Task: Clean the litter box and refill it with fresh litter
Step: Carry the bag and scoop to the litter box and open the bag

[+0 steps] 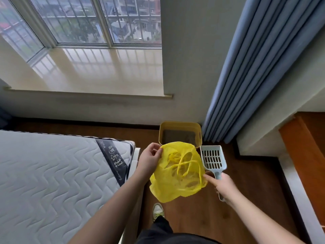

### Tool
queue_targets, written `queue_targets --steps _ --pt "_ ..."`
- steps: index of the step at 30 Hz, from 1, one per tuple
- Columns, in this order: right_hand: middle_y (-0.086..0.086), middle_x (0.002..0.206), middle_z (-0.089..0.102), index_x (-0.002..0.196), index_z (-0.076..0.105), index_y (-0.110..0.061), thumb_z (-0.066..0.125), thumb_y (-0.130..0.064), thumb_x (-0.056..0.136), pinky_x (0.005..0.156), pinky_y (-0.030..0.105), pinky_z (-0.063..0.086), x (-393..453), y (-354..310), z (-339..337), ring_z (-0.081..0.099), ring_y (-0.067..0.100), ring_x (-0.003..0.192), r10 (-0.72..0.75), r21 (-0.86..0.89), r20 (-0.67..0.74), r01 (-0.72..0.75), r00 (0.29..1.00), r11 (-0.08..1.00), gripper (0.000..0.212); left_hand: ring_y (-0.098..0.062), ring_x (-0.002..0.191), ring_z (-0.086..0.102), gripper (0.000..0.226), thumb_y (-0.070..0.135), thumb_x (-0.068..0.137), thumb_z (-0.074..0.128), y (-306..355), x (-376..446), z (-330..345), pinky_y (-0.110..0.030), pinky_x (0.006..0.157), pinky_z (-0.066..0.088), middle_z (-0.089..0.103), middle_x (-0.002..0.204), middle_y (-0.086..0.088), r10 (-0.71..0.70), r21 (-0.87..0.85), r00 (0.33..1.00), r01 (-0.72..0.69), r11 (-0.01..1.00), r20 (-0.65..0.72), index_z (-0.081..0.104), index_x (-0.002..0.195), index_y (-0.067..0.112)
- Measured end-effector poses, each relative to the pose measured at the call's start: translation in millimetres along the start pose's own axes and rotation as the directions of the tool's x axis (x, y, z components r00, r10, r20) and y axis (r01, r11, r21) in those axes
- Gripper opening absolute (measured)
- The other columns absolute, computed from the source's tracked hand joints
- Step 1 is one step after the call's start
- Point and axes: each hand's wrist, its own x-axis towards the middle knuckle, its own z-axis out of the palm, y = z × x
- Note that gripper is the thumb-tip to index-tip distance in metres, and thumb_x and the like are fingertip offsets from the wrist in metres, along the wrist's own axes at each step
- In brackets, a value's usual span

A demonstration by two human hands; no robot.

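Observation:
A yellow litter box (180, 126) with grey litter inside stands on the wooden floor against the wall, beside the curtain. In front of it I hold a yellow plastic bag (177, 173) spread open in the air. My left hand (149, 160) pinches the bag's upper left edge. My right hand (222, 184) grips the handle of a pale blue slotted litter scoop (213, 159), and its forefinger points at the bag's right edge. The scoop's pan points up, to the right of the bag, with nothing in it.
A bare quilted mattress (52, 169) on a white bed frame fills the left. A blue curtain (255, 76) hangs at the right of the litter box. A wall corner and an orange wooden panel (302, 155) close off the right. My shoe (158, 211) stands on the floor.

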Motion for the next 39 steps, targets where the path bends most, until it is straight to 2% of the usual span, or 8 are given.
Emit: queue_targets --steps 4,13,16,21,26,31,34,39 --pt "-0.010 0.044 0.049 0.085 0.061 -0.019 0.075 -0.030 0.081 0.046 0.022 0.034 16 -43 13 0.042 0.005 0.041 -0.056 0.029 -0.076 0.058 0.996 0.998 0.018 -0.010 0.068 0.054 0.014 0.038 0.089 0.067 8 32 -16 -0.026 0.063 0.049 0.060 0.074 0.004 0.075 -0.011 0.987 -0.074 0.997 0.142 0.072 0.095 0.026" --pt "-0.014 0.089 0.071 0.103 0.065 -0.026 0.088 -0.025 0.066 0.071 0.013 0.049 42 -106 88 0.066 -0.005 0.080 -0.145 0.086 0.084 0.138 0.986 0.987 0.044 -0.006 0.071 0.056 0.014 0.039 0.087 0.070 29 77 -27 -0.023 0.068 0.048 0.065 0.078 0.002 0.153 -0.035 0.883 -0.154 0.987 0.443 0.073 0.087 0.025" --pt "-0.004 0.099 0.074 0.111 0.065 -0.021 0.092 -0.047 0.046 0.081 0.034 0.056 59 -105 103 0.069 0.014 0.094 -0.054 0.101 0.010 0.053 0.998 0.993 0.076 0.000 0.071 0.058 0.010 0.033 0.092 0.065 41 85 -30 -0.018 0.069 0.047 0.066 0.076 0.013 0.168 -0.041 0.852 -0.170 0.985 0.496 0.070 0.086 0.026" --pt "0.008 0.089 0.069 0.096 0.067 -0.009 0.071 -0.013 0.081 0.059 0.027 0.045 80 -116 95 0.062 0.020 0.074 0.071 -0.011 -0.240 -0.076 0.968 0.997 0.016 0.003 0.062 0.053 0.019 0.033 0.102 0.047 51 89 -31 -0.012 0.058 0.040 0.061 0.067 0.017 0.131 -0.051 0.848 -0.123 0.991 0.513 0.060 0.095 0.020" --pt "0.009 0.090 0.066 0.090 0.064 -0.008 0.062 -0.012 0.086 0.066 0.028 0.042 102 -120 71 0.060 0.027 0.083 0.012 -0.310 -0.189 -0.072 0.982 0.948 0.006 -0.012 0.074 0.053 0.018 0.043 0.098 0.050 48 110 -22 -0.027 0.064 0.047 0.060 0.085 0.004 0.059 0.191 0.914 -0.146 0.971 0.401 0.057 0.105 0.027" --pt "0.000 0.085 0.064 0.089 0.062 -0.015 0.083 -0.053 0.064 0.064 0.025 0.041 114 -126 52 0.061 0.020 0.080 -0.015 -0.527 -0.106 -0.044 0.994 0.849 0.050 -0.020 0.110 0.059 0.079 0.058 0.069 0.078 52 126 -23 -0.034 0.086 0.051 0.062 0.122 0.004 0.107 0.641 0.861 -0.448 0.623 0.498 0.046 0.137 0.032" --pt "0.005 0.094 0.066 0.095 0.063 -0.013 0.079 -0.053 0.069 0.067 0.028 0.045 116 -136 47 0.063 0.025 0.092 -0.047 -0.698 -0.085 -0.026 0.995 0.716 0.051 -0.023 0.097 0.064 0.049 0.040 0.079 0.076 48 137 -15 -0.032 0.076 0.052 0.067 0.110 0.000 0.051 0.829 0.886 -0.450 0.333 0.461 0.061 0.123 0.025" --pt "0.009 0.100 0.068 0.096 0.067 -0.009 0.073 -0.033 0.080 0.072 0.032 0.051 126 -137 36 0.064 0.029 0.096 -0.056 -0.726 -0.069 -0.012 0.996 0.687 0.029 -0.026 0.092 0.065 0.023 0.006 0.091 0.052 37 142 -7 -0.032 0.070 0.046 0.066 0.102 -0.004 0.045 0.890 0.941 -0.331 0.314 0.335 0.068 0.105 0.016"
